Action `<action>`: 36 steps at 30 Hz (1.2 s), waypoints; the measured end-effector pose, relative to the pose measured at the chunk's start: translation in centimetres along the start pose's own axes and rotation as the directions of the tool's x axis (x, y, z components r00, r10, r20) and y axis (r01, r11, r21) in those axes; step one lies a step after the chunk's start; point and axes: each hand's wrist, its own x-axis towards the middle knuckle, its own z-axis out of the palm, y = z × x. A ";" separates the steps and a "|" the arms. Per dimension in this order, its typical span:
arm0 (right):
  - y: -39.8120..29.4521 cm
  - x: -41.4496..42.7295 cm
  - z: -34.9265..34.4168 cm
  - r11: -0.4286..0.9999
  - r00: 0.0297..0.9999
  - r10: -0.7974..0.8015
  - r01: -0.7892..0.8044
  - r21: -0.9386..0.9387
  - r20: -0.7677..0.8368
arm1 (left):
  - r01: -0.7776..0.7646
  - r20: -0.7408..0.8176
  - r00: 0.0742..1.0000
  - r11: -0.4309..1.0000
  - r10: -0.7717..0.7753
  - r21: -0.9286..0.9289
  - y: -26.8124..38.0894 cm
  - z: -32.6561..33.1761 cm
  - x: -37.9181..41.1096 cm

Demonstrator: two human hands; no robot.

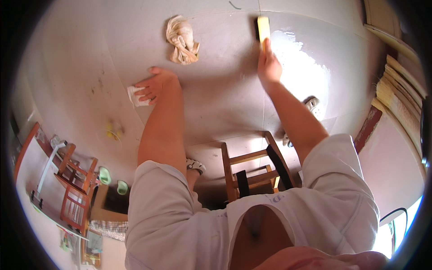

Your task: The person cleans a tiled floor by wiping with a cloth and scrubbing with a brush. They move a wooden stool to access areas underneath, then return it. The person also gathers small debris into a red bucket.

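Note:
My left hand (157, 84) is over a small white sheet of paper or cloth (132, 96), palm down with fingers spread. Whether those fingers grip the sheet or only touch it, I cannot tell. My right hand (270, 67) holds a yellow brush (263, 27) by its near end, thumb along the top, with a dark side along its left; what its underside touches is hidden. Between and beyond both hands, a crumpled, knotted beige cloth (182, 38) lies on the grey tiled floor (216, 84).
A wooden stool frame with dark straps (249, 157) stands close to my body. Light clogs (314, 106) are beside my right forearm. Stacked straw-coloured mats or brooms (393, 89) line the right side. Wooden chairs (76, 206), green slippers (104, 175) and blurred yellow-green pieces (114, 130) are at left.

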 end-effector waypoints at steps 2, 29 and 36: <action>3.4 -7.3 0.1 0.998 0.997 0.050 -0.047 -0.052 0.054 | 0.002 0.009 1.000 1.000 -0.001 -0.017 -0.1 -0.4 -0.1; 5.2 -3.8 -1.0 0.999 0.999 -0.002 0.000 -0.041 -0.047 | -0.184 0.118 0.972 0.971 0.203 -0.151 -1.9 -1.3 -1.7; 9.3 -16.7 -2.3 0.982 0.981 0.184 -0.182 -0.042 0.062 | -0.384 0.066 0.918 0.918 0.391 -0.098 -3.6 -1.3 -9.2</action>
